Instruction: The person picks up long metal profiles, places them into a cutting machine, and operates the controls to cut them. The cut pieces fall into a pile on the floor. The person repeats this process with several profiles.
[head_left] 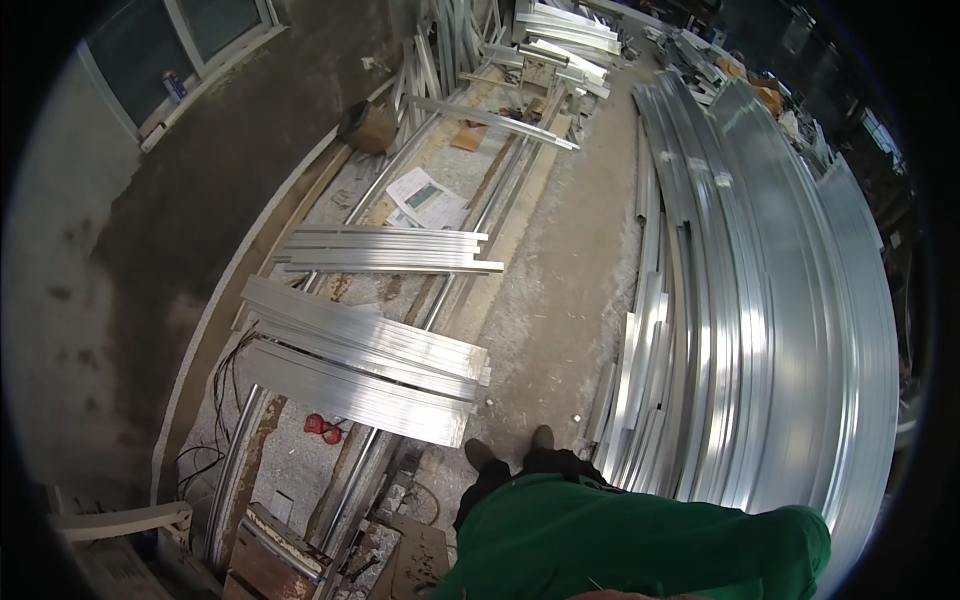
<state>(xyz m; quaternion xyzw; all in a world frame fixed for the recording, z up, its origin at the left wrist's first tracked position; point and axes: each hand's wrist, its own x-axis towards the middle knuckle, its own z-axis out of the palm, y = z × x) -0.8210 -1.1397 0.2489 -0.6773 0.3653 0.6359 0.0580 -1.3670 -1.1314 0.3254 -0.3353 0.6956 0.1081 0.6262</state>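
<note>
Neither of my hands shows; only my green top [600,535], dark trousers and shoes [480,455] are in view at the lower edge. Closest to me on the left, two wide stacks of flat aluminium profiles [365,385] lie across a pair of metal rails [440,300]. Beyond them, several narrower aluminium bars [390,250] rest side by side on the same rails. A red object like a tape measure [322,429] sits between the rails, below the near stack. Printed sheets of paper [428,200] lie farther up.
Long aluminium profiles [745,300] are piled along my right. A concrete walkway [545,250] runs ahead between pile and rails. Black cables [225,390] hang by the left wall, near a brown bin [368,128]. A rusty machine part [270,560] stands at the lower left.
</note>
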